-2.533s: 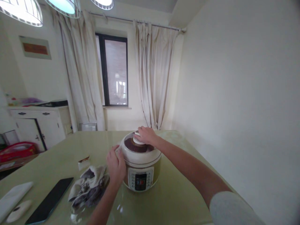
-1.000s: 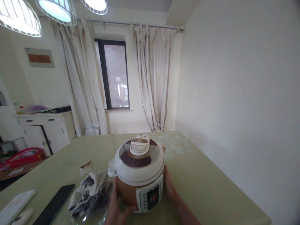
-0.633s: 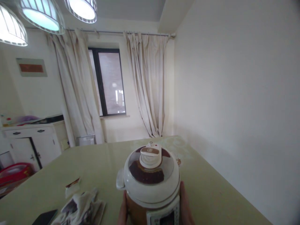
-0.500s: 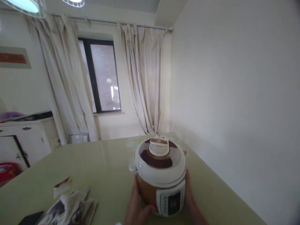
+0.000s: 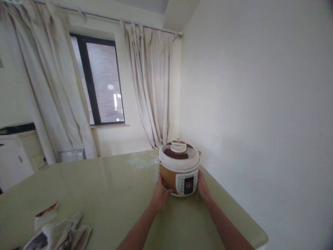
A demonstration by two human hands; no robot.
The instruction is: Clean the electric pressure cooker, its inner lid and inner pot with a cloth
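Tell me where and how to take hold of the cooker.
Grip the cooker low on its body, from left and right at once, as the left hand and right hand do now. It is upright, wide and round, so opposing pressure should steady it. I'd avoid the lid knob, which may turn separately.

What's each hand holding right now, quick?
Left hand: holding the cooker low on its left side.
Right hand: holding the cooker's right side, partly hidden behind it.
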